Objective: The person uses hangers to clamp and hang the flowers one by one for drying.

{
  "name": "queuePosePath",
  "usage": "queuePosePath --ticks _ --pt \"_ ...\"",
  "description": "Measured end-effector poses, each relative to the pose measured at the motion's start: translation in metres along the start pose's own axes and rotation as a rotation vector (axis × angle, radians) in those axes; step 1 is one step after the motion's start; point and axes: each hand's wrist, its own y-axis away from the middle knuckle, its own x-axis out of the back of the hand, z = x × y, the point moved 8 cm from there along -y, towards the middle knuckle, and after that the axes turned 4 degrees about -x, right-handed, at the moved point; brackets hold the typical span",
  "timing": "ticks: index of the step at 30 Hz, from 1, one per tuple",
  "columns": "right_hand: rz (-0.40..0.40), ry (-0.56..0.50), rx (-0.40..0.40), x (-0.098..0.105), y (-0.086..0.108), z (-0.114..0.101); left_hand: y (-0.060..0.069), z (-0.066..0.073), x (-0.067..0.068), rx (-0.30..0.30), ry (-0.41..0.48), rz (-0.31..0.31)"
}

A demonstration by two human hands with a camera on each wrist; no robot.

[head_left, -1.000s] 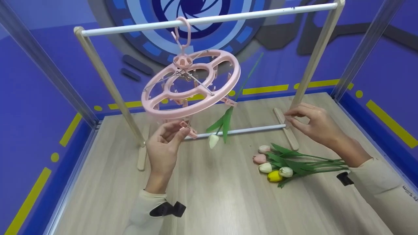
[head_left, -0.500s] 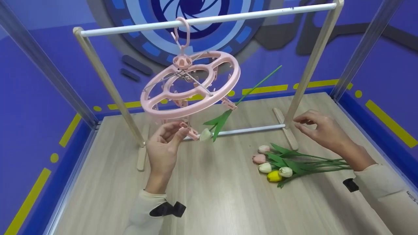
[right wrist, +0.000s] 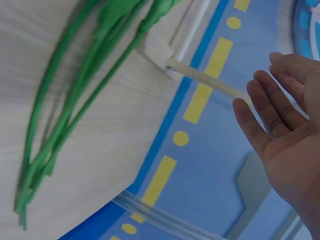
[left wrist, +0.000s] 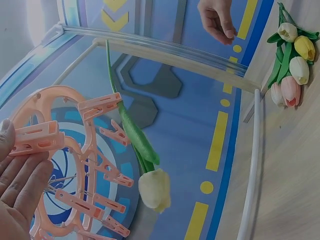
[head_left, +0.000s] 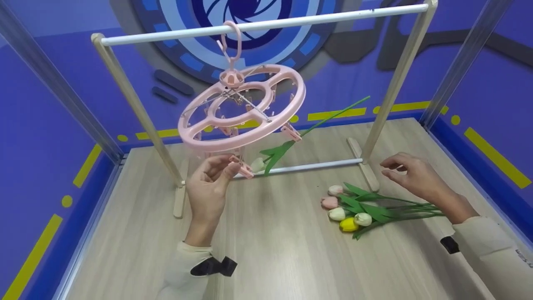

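My left hand (head_left: 208, 189) pinches a pink clothespin (head_left: 246, 171) hanging from the near side of a round pink clip hanger (head_left: 241, 143). To the right, another clothespin (head_left: 291, 132) bites the stem of a white tulip (left wrist: 154, 190). That tulip hangs slanted, its bloom low beside my left fingers and its stem pointing up and right. Holding nothing, my right hand (head_left: 418, 173) hovers with loosely bent fingers near the rack's right foot; in the right wrist view its fingers lie apart. Below it, a bunch of tulips (head_left: 377, 212) in white, pink and yellow lies on the table.
The hanger's hook (head_left: 231, 41) hangs over the white top bar (head_left: 333, 18) of a wooden rack. Slanting wooden posts (head_left: 393, 87) stand at both sides, joined low down by a white rod (head_left: 316, 166). Blue patterned walls (head_left: 50, 104) enclose the wood-grain table (head_left: 283, 250).
My right hand has drawn back rightward and slightly down. The clipped tulip has tilted: its stem tip dropped to the right while its bloom swung left and up. My left hand stays put.
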Motion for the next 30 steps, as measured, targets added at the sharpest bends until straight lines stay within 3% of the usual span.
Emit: queuePosePath --ticks 22,30 --pt "-0.171 -0.043 -0.135 -0.034 0.03 0.054 -0.003 -0.004 0.001 0.006 0.007 0.0" --pt "-0.18 -0.022 -0.094 -0.041 0.039 0.062 -0.003 -0.004 0.003 -0.008 0.009 0.01"
